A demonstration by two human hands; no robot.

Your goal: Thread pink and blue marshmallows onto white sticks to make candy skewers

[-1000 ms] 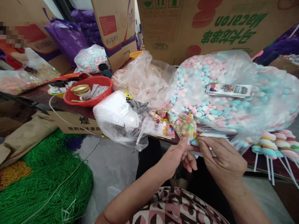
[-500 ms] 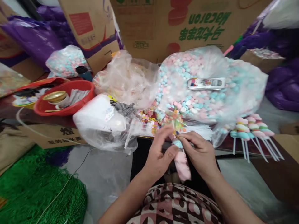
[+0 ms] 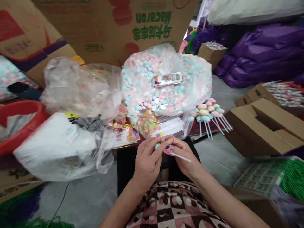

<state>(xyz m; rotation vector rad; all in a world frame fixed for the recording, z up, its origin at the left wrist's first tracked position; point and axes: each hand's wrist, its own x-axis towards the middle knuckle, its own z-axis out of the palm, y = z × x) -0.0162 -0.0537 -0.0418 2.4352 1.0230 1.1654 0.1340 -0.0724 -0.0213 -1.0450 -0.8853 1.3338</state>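
My left hand (image 3: 147, 160) and my right hand (image 3: 187, 158) meet at the table's front edge, both closed around a wrapped marshmallow skewer (image 3: 169, 150). Its white stick juts out to the lower right, past a printed pink and blue part of the wrapper. A bit of pale blue shows between the fingers; most of the skewer is hidden by them. Just beyond my hands lie a pile of white sticks (image 3: 169, 126), a bag of colourful gummy candies (image 3: 143, 123) and printed wrappers (image 3: 125, 133).
A large bag of pastel marshmallows (image 3: 152, 91) bears a printed packet (image 3: 167, 79). Finished-looking marshmallow skewers (image 3: 209, 110) lie at the table's right edge. A white plastic bag (image 3: 59, 145) and red basin (image 3: 35, 110) are left; an open carton (image 3: 273, 123) stands right.
The view has swung to the right. The skewer has turned: its pink end hung toward me before, and now its stick points to the lower right. My hands have closed more tightly around it.
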